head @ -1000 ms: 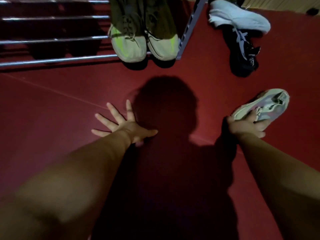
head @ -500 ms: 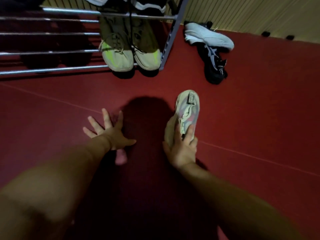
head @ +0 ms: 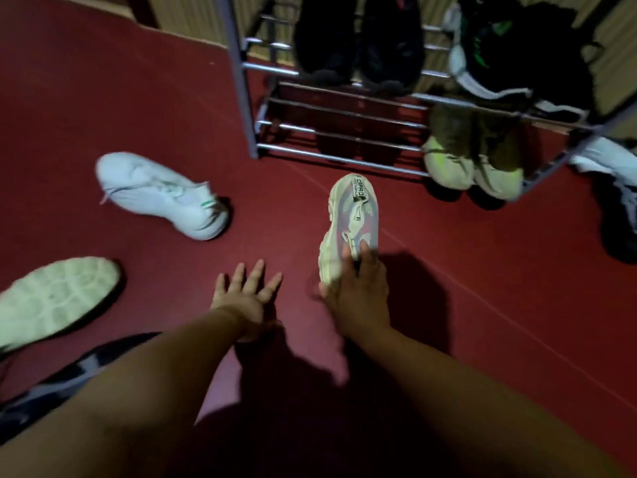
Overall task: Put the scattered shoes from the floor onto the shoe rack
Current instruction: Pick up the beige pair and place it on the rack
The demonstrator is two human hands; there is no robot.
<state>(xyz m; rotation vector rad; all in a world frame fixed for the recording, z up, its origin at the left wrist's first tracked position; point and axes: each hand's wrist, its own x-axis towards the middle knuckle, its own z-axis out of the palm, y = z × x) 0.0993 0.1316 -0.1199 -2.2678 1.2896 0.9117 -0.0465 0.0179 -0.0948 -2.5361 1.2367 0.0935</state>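
My right hand grips the heel end of a pale pink-and-grey sneaker, which points toward the metal shoe rack. My left hand is spread flat over the red floor beside it, holding nothing. A white sneaker lies on its side on the floor to the left. A pale-soled shoe lies sole-up at the far left edge. On the rack sit a black pair above and an olive pair with yellow toes below.
A dark shoe with green marks sits on the rack's upper right. More shoes, white and dark, lie on the floor right of the rack. A dark shoe pokes out under my left forearm. The wall stands behind.
The view has swung left, bringing the white sneaker and the sole-up shoe into sight. My right hand carried the pink-and-grey sneaker leftward, in front of the rack. My left hand stays spread.
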